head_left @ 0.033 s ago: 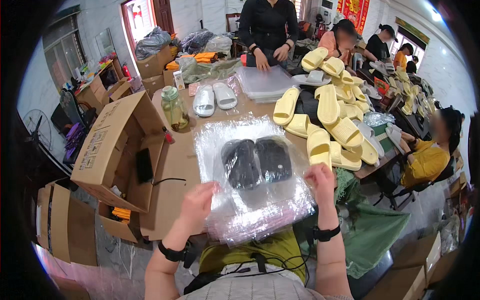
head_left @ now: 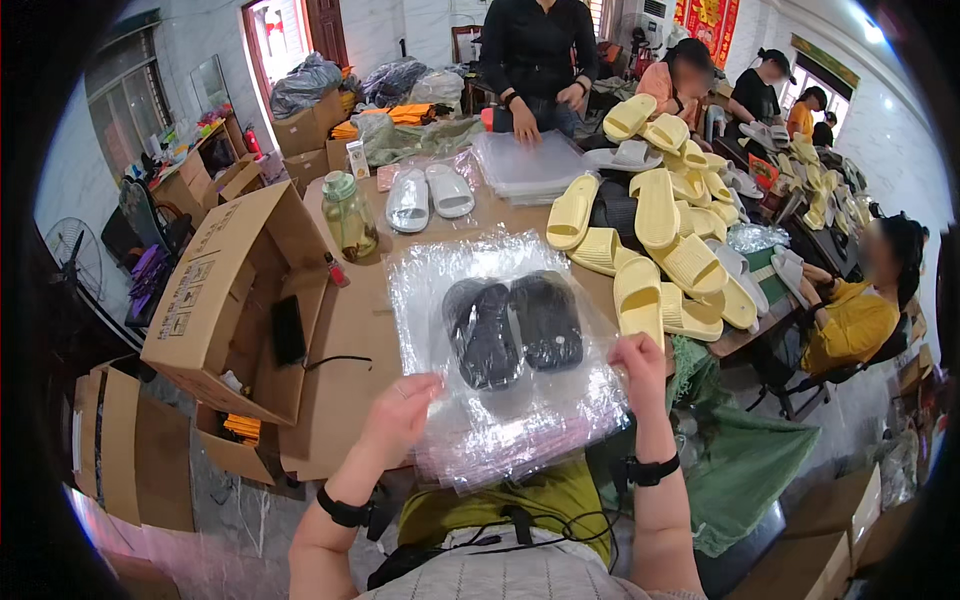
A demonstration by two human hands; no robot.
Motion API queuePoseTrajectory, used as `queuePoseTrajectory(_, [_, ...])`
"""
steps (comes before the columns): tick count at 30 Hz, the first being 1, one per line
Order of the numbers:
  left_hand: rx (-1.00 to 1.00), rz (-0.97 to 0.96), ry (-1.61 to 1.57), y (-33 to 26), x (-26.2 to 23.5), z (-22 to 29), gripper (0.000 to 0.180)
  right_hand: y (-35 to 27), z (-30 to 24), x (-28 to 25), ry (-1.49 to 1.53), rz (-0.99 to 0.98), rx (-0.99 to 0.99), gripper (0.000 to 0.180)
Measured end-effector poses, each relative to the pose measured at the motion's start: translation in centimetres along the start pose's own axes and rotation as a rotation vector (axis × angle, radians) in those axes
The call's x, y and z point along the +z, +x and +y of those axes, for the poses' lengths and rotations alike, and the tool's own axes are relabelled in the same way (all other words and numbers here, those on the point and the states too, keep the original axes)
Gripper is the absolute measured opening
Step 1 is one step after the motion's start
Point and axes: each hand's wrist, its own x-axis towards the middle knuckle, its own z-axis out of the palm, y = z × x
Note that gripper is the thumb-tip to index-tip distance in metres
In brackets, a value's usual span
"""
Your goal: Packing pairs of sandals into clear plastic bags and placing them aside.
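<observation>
A pair of black slippers (head_left: 512, 325) lies side by side inside a clear plastic bag (head_left: 440, 275). The bag rests on a stack of similar bags at the near edge of the brown table (head_left: 345, 370). My left hand (head_left: 400, 418) grips the bag's lower left edge, fingers curled into the plastic. My right hand (head_left: 638, 362) pinches the bag's right edge, just beside the right slipper. Both wrists wear black bands.
Several yellow slippers (head_left: 660, 250) are piled to the right, and a white pair (head_left: 428, 195) lies farther back. A bottle with a green lid (head_left: 350, 215) stands beside an open cardboard box (head_left: 225, 290). A person in black (head_left: 535, 50) handles clear bags (head_left: 530, 165). More people sit at right.
</observation>
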Motion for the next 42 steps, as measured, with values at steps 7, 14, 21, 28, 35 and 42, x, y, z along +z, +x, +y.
queuePoseTrajectory(7, [0.032, -0.33, 0.0, -4.3, 1.2, -2.2, 0.024, -4.2, 3.6, -1.6, -0.876, 0.059, -0.26, 0.028])
queuePoseTrajectory(14, [-0.079, 0.023, 0.111, -0.4, 0.5, 2.3, 0.045, -5.6, -1.5, 4.9, -1.028, 0.01, -0.656, 0.041])
queuePoseTrajectory(21, [-0.03, -0.347, 0.268, -2.8, 5.8, -2.9, 0.078, -5.4, 4.5, 5.4, -1.373, -0.319, -0.465, 0.076])
queuePoseTrajectory(28, [-0.097, -0.443, 0.234, -3.5, 6.1, -3.9, 0.081, -4.6, 6.6, 3.3, -1.328, -0.442, -0.349, 0.083])
queuePoseTrajectory(35, [-0.061, -0.393, 0.249, -4.1, 6.5, -3.8, 0.084, -4.6, 5.3, 3.6, -1.301, -0.477, -0.31, 0.082])
queuePoseTrajectory(42, [-0.078, -0.307, 0.163, -4.8, 6.0, -3.8, 0.09, -4.3, 0.7, 8.4, -1.278, -0.261, -0.532, 0.055])
